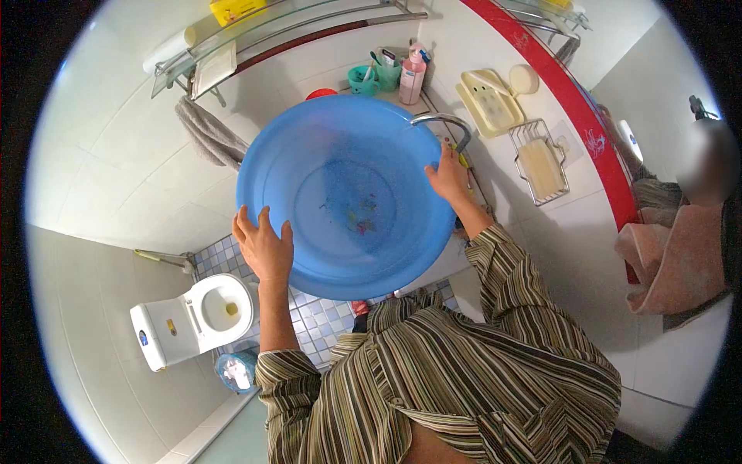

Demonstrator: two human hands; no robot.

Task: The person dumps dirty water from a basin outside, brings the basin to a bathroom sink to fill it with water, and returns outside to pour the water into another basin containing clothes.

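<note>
- Blue basin (309, 174) is taking up the middle of the view, its open side facing the camera, lying between the two hands and well forward of the striped shirt (456, 371).
- Left hand (267, 246) is lying across the basin's near left edge, its forearm pointing almost straight forward, the back of the hand facing the camera.
- Its fingers are standing wide apart, with the thumb pointing forward over the inside of the basin.
- Right hand (450, 178) is lying at the basin's right edge, its forearm slanting forward and leftward out of a rolled striped sleeve (506, 267).
- Its thumb is showing over the inner wall while the fingers are lying closer together along the outer side; the rim is running beneath this hand, though I cannot tell whether the fingers are closing on it.
- Small dark and coloured bits (362, 215) are showing on the basin's floor, perhaps scraps or a print; they are too blurred to tell.
- Curved metal tap (447, 120) is arching beside the right hand, its end overlapping the basin's far right rim.
- Pink pump bottle (413, 80) is standing just beyond the far rim.
</note>
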